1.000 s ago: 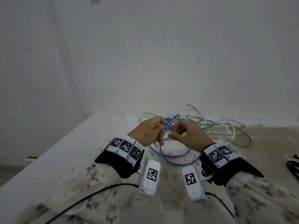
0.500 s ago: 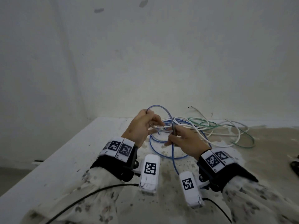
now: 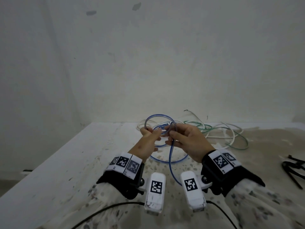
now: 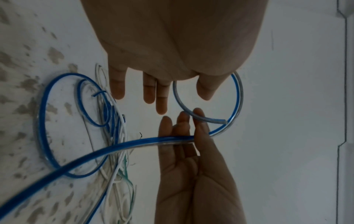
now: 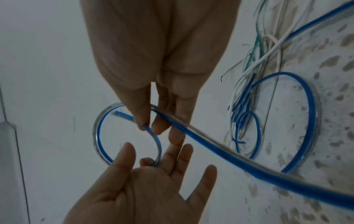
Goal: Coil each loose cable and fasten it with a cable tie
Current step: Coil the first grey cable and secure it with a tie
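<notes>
The left hand (image 3: 148, 141) is raised over the middle of the bench (image 3: 69, 164), near its far edge. In the right wrist view its fingers (image 5: 184, 153) lie fairly straight and spread, while the thumb and a finger pinch one side of a small raised loop of the blue cable (image 3: 170, 156); so the left grip is closed on that cable.

The loop stands between the two hands, above the bench top. Its cut end (image 4: 223, 121) pokes out free inside the ring.

The right hand (image 3: 189, 142) faces the left one, almost touching it. Its thumb and fingertips (image 5: 159, 128) pinch the blue cable where the loop crosses itself, so the right grip is also closed on it. From there the cable runs down toward the near edge between the two wrists, and other turns of it lie flat on the bench under the hands.

Behind the hands and off to the right, along the far edge, lies a loose tangle of white cable (image 3: 231, 134) and green cable (image 3: 239, 141), resting on the bench and overlapping each other.

At the right edge of the bench lie black cable ties (image 3: 292, 167), well apart from both hands.
</notes>
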